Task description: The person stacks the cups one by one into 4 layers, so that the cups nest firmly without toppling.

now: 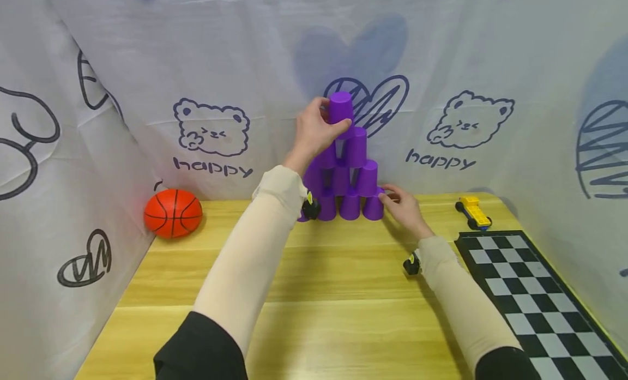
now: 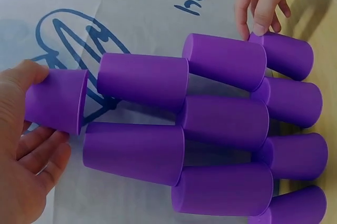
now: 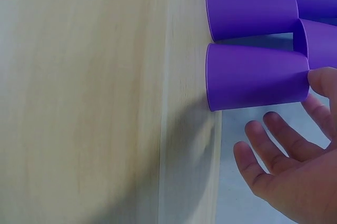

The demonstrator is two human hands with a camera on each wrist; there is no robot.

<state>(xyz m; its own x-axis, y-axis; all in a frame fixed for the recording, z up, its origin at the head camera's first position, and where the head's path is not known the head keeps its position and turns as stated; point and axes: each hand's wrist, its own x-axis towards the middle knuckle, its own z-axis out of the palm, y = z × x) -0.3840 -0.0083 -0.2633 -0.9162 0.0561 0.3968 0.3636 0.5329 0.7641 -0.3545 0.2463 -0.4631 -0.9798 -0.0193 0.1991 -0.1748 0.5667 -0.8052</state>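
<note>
A purple cup (image 1: 340, 108), upside down, is in my left hand (image 1: 314, 130), thumb on one side and fingers on the other. The left wrist view shows its rim close over the bases of two upside-down purple cups (image 2: 143, 81). Those two top a pyramid of matching cups, with a row of three (image 2: 226, 121) below and a bottom row on the table. My right hand (image 1: 403, 208) is beside the bottom right cup (image 3: 258, 75). Its thumb touches that cup's upper edge, and the other fingers spread out loosely behind and below in the right wrist view.
An orange basketball (image 1: 173, 213) sits at the table's back left. A yellow toy car (image 1: 473, 212) stands at the back right, behind a black-and-white checkered board (image 1: 532, 293). Directly behind the pyramid hangs a white printed cloth (image 1: 275, 69).
</note>
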